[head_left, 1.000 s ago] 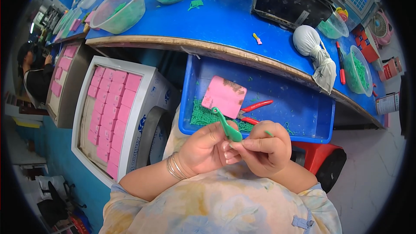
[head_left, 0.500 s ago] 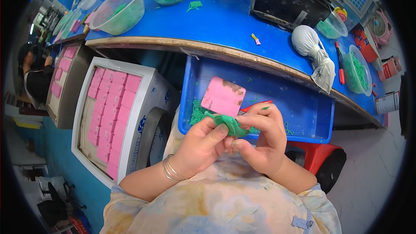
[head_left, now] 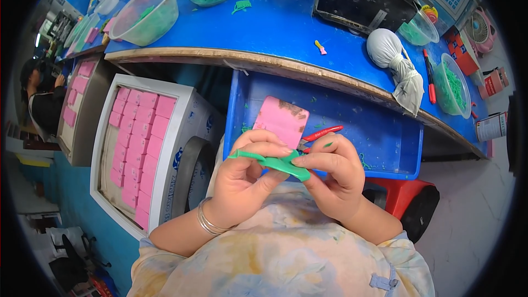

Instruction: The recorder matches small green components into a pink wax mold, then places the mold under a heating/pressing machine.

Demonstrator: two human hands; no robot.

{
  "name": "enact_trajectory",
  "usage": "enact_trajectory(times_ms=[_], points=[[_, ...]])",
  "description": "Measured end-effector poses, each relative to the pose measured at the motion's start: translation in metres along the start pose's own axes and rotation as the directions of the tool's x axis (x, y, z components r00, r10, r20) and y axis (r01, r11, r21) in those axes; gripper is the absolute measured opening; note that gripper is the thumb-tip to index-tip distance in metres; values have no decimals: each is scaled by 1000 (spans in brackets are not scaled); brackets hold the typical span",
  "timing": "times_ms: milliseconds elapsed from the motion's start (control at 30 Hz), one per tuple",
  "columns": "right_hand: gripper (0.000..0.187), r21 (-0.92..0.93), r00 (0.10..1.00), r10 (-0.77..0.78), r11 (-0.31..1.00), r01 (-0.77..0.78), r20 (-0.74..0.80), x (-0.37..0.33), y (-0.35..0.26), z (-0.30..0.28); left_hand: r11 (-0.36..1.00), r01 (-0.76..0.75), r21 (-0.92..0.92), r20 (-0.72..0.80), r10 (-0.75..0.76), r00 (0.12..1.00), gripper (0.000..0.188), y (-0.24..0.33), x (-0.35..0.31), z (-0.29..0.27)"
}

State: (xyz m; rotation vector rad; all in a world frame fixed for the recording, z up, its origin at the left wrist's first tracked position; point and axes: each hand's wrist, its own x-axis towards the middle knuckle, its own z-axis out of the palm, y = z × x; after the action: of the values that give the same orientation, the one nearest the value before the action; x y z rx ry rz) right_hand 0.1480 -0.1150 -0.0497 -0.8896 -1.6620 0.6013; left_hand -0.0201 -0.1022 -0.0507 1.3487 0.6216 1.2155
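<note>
A flat, bent green piece (head_left: pixel 284 165) with a thin tail toward the left is held between my two hands above the near edge of a blue tray (head_left: pixel 393 157). My left hand (head_left: pixel 240 179) pinches its left part between thumb and fingers. With thumb and forefinger, my right hand (head_left: pixel 338 173) grips its right end, and a small green scrap sticks to a finger. Just beyond my hands lies a pink square block (head_left: pixel 280 118) with brown stains on top. Red-handled pliers (head_left: pixel 324 132) rest beside it, their lower part hidden behind my right hand.
A white-framed box of pink blocks (head_left: pixel 105 132) stands at left. On the blue table (head_left: pixel 264 27) are clear bowls (head_left: pixel 151 25) of green strands, a dark machine (head_left: pixel 366 0), a tied white cloth bundle (head_left: pixel 385 49) and a red pen (head_left: pixel 430 82). Another person (head_left: pixel 47 102) sits far left.
The green piece has been turned and now lies stretched between both hands, its tail to the left. My left hand has shifted left and its fingers have lifted. More of the pliers shows.
</note>
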Motion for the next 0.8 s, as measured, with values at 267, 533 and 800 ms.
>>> enact_trajectory(times_ms=[267,533,800], points=[[31,36,999,-39,999,39,9,3,-2,5,999,-30,13,112,29,993,23,1,4,-8],[25,489,954,163,830,-270,250,2,-3,-2,984,-96,148,97,82,992,22,2,3,-9],[19,747,877,268,461,-480,398,3,-7,-6,990,-65,124,137,48,989,23,-2,1,-11]])
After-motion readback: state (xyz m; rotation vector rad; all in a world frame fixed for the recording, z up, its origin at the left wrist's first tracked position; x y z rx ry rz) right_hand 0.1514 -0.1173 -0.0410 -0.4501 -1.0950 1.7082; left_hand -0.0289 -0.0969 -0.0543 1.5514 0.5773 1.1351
